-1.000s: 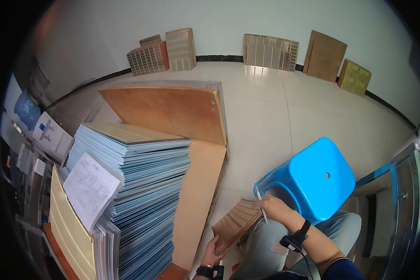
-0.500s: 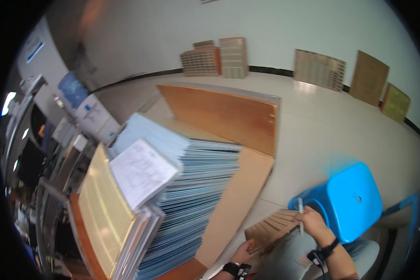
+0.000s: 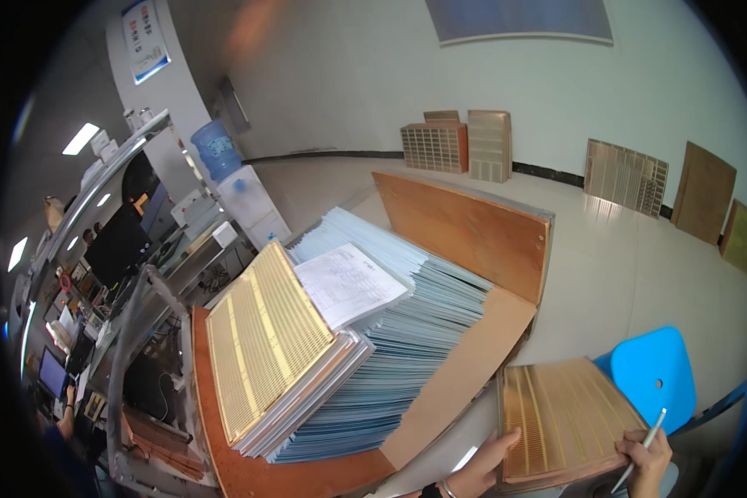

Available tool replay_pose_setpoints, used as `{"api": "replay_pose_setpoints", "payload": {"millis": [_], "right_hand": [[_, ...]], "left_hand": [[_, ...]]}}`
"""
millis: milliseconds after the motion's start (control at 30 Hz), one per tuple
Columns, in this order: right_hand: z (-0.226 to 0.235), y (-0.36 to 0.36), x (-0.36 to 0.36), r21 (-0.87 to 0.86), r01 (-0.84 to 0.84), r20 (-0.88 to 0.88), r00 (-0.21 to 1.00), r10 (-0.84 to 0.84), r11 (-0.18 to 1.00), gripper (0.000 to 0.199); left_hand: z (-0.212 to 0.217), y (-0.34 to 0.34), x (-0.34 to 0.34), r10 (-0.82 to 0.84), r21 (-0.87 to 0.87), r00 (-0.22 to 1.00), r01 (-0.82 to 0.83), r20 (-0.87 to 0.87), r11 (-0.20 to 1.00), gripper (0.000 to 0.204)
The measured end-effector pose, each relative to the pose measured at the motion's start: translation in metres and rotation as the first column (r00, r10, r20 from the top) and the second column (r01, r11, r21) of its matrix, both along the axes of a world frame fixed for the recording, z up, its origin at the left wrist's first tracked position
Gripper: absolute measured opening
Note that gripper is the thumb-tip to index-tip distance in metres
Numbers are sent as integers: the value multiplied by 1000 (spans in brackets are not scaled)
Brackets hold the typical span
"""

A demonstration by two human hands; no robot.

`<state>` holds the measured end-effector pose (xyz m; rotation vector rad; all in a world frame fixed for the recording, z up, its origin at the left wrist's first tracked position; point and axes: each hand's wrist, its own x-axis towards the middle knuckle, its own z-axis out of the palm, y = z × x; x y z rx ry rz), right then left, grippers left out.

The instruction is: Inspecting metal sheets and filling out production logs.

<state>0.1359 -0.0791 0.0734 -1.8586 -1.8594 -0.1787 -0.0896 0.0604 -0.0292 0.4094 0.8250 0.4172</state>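
Observation:
My left hand (image 3: 483,466) grips the lower left edge of a copper-coloured circuit board panel (image 3: 568,411) with yellow stripes, thumb on its face. At the panel's lower right edge, my right hand (image 3: 649,458) is closed around a pale pen (image 3: 654,430), fingers touching the board. The panel tilts up toward me, its far right corner overlapping a blue plastic stool (image 3: 654,365). Left of my hands, gold-coloured panels (image 3: 266,332) with fine patterns lie stacked beside a printed sheet (image 3: 350,285) and a long leaning row of blue-edged sheets (image 3: 415,349).
A wooden cart (image 3: 465,232) with a tall end board carries the stacks. Several panels, one a striped board (image 3: 490,145), lean against the far wall. A water dispenser (image 3: 253,203) and a metal-framed workbench (image 3: 153,286) stand at the left, with another person's arm (image 3: 69,407) at the lower left.
My view has turned left and up, so the cart appears further right. The panel has been raised and tilted, showing its striped face. My right hand has come down to its edge, still with the pen.

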Motion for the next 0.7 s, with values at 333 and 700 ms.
{"api": "replay_pose_setpoints", "payload": {"millis": [333, 700], "right_hand": [[22, -65, -3, 510, -32, 21, 999, 25, 860, 21], [58, -29, -21, 454, -186, -122, 956, 267, 872, 27]], "left_hand": [[121, -52, 4, 17, 413, 990, -75, 142, 908, 48], [188, -53, -47, 241, 630, 920, -387, 308, 673, 48]]}}
